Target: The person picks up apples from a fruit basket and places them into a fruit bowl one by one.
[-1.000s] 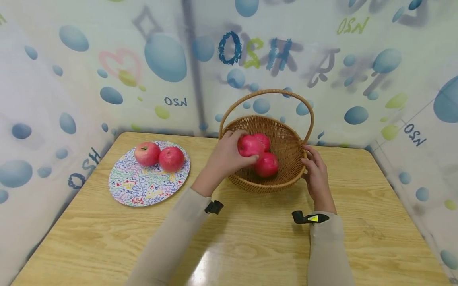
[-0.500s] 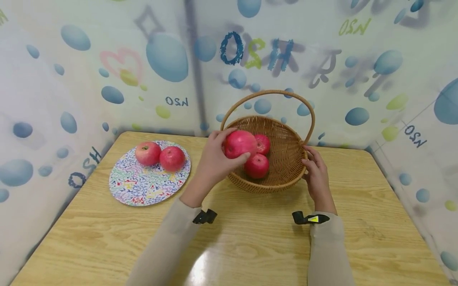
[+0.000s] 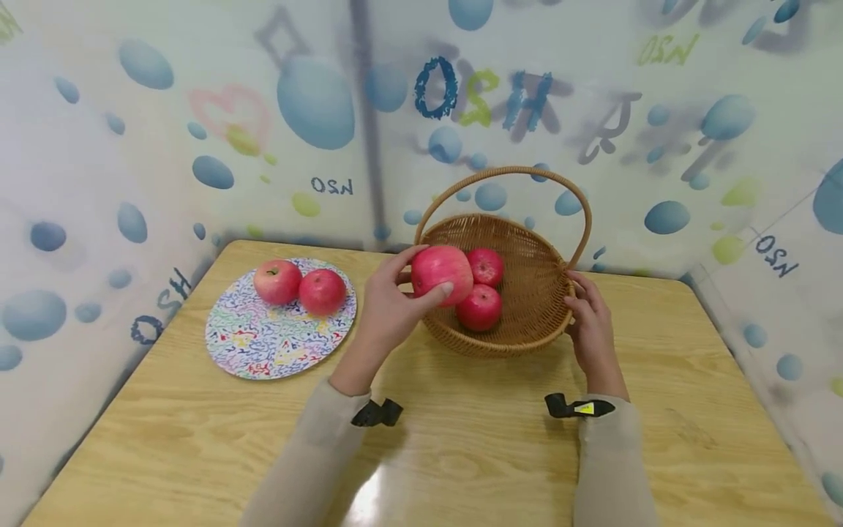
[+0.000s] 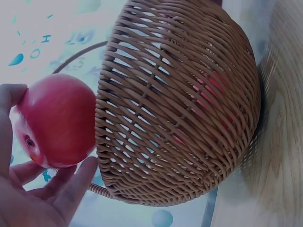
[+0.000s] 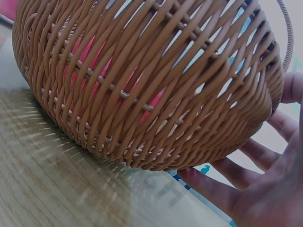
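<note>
My left hand (image 3: 394, 301) holds a red apple (image 3: 443, 274) between thumb and fingers, over the left rim of a brown wicker basket (image 3: 530, 293). In the left wrist view that apple (image 4: 59, 120) is beside the basket's rim. Two more red apples, a rear one (image 3: 485, 267) and a front one (image 3: 479, 307), lie inside the basket. My right hand (image 3: 590, 329) grips the basket's right edge; in the right wrist view its fingers (image 5: 208, 187) lie along the woven outside.
Left of the basket, a round plate with a multicoloured pattern (image 3: 263, 344) carries two apples (image 3: 277, 282). The basket's arched handle (image 3: 503, 171) stands upright. Behind the wooden table (image 3: 461, 439) hangs a wall covering with blue spots (image 3: 316, 102).
My left hand has lifted the apple out of the basket's middle and drawn it left to the rim. The front apple in the basket has shifted left. My right hand keeps its place.
</note>
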`<action>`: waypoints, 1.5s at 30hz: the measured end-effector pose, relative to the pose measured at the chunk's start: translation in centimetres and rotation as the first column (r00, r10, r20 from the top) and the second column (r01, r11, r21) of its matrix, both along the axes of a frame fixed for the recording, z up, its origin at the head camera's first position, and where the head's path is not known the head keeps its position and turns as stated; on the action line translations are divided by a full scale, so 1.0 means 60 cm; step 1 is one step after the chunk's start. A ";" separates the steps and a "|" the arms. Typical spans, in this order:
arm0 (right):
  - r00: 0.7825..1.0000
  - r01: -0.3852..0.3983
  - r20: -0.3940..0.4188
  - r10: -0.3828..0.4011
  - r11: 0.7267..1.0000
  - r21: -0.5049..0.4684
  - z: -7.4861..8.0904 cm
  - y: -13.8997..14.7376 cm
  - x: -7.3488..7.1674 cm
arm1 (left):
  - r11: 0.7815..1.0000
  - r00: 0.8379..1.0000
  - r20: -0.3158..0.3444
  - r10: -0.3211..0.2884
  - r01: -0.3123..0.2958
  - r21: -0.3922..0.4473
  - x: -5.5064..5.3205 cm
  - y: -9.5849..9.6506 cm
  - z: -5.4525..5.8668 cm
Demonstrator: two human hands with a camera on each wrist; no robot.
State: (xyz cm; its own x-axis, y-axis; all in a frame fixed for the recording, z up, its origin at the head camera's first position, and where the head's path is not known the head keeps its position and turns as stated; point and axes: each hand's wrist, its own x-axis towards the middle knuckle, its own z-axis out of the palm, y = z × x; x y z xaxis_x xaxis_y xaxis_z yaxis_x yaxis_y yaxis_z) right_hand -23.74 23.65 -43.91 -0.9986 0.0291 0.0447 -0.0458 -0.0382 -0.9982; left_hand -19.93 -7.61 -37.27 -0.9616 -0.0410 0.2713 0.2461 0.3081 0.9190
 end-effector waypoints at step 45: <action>1.000 0.003 0.006 -0.003 0.999 0.037 0.002 0.001 0.002 | 0.781 0.937 0.061 -0.344 0.250 0.572 -0.011 -0.066 0.016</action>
State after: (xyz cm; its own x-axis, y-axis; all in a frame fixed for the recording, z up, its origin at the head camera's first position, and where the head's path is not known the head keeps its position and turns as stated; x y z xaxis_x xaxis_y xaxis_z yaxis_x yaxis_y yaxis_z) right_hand -23.61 23.68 -43.79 -0.9988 0.0302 0.0393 -0.0394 -0.0013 -0.9992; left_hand -20.58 -11.54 -36.33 -0.9776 0.1577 0.1394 0.0824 -0.3227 0.9429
